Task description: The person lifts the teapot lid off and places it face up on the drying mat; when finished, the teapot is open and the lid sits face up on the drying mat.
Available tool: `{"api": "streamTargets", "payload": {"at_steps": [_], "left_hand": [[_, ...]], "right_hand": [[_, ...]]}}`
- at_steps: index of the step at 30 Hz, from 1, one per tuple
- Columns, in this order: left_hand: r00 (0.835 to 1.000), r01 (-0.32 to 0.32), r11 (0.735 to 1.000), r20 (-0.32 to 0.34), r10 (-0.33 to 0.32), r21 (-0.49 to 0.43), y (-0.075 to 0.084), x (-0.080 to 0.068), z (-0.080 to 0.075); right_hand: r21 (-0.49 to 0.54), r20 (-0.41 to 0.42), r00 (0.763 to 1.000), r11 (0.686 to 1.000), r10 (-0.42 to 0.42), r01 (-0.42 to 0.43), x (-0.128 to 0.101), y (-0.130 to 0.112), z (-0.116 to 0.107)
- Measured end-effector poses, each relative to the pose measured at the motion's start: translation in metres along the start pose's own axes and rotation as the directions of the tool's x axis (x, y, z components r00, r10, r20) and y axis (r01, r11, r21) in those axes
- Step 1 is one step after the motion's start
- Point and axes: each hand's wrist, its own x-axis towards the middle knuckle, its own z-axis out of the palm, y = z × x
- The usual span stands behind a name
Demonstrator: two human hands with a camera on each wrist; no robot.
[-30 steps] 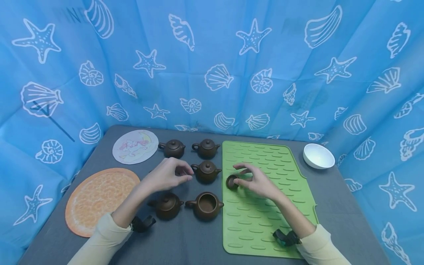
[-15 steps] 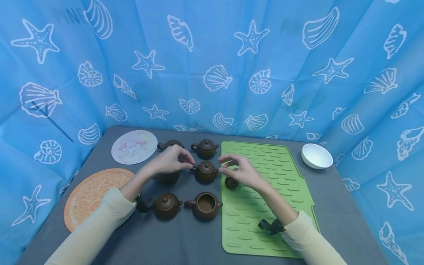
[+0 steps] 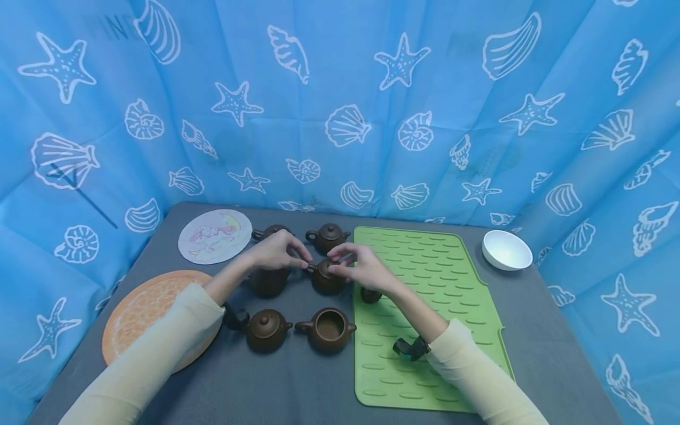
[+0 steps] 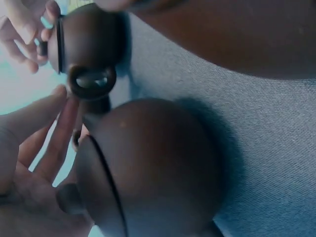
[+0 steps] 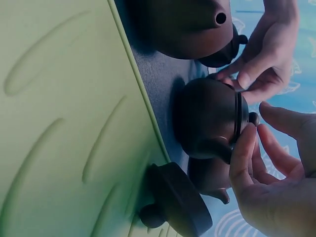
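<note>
Several brown clay teapots stand on the grey table. Both hands meet at the middle teapot. My left hand pinches its ring handle; below that hand stands a second teapot. My right hand curls over the lid, index fingertip on the rim and thumb beside the knob. A loose lid lies on the green mat, beside a lidless teapot.
More lidded teapots stand at the back and front left. A white bowl sits at the far right, a round picture mat at the back left, an orange round mat at the left. Blue shell-print curtains enclose the table.
My right hand let go of the loose lid on the green mat and moved left to the middle teapot's lid. My left hand moved forward to that teapot's handle.
</note>
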Motion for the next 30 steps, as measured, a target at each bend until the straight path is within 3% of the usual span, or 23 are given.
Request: {"api": "streamTargets", "payload": {"at_steps": [12,30], "left_hand": [[0.998,0.025,0.992,0.069,-0.016,-0.124,-0.021,0.006,-0.002],[0.997,0.041,0.998,0.064,-0.037,-0.055,-0.016,0.01,-0.002]], "right_hand": [[-0.018,0.014,0.999,0.999,0.028,-0.028,0.006,0.006,-0.002],[-0.033,0.007,1.0,0.999,-0.001,0.001,0.008,0.009,-0.002]]}}
